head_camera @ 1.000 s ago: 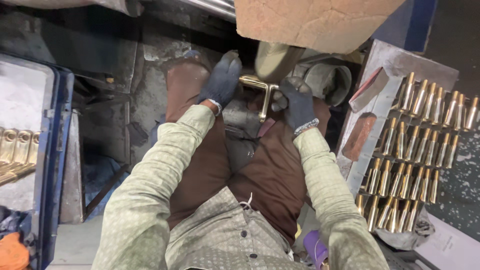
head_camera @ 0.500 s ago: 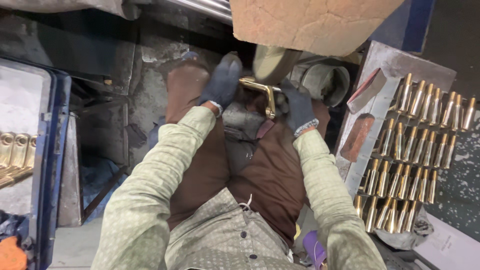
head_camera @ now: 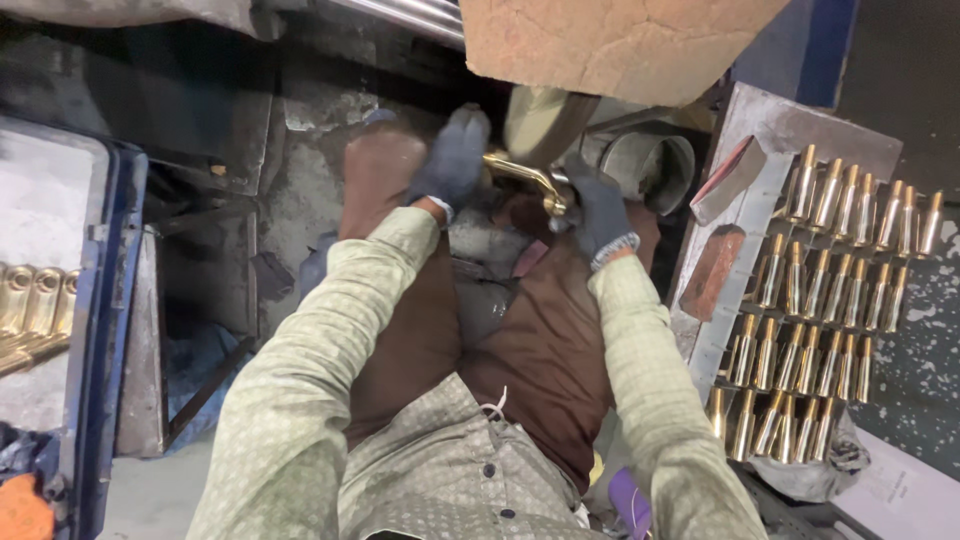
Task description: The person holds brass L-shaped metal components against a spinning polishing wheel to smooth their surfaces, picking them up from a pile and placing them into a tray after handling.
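Both my hands wear dark grey gloves and grip one bent brass tap piece (head_camera: pixel 528 176). My left hand (head_camera: pixel 452 160) holds its left end, and my right hand (head_camera: pixel 598 212) holds its lower right end. The brass piece rests against a tan buffing wheel (head_camera: pixel 545 122) just above my knees. A torn cardboard sheet (head_camera: pixel 610 45) covers the upper part of the wheel. My brown trousers and green patterned sleeves fill the middle of the view.
A metal tray (head_camera: pixel 785 130) on the right carries several rows of brass parts (head_camera: pixel 820 290) and two reddish-brown blocks (head_camera: pixel 712 272). A blue crate (head_camera: pixel 100 330) on the left holds more brass pieces (head_camera: pixel 30 315). A grey round housing (head_camera: pixel 650 170) sits beside the wheel.
Both hands have lifted the brass piece up from my lap against the wheel. The piece has turned, its bend now pointing down to the right.
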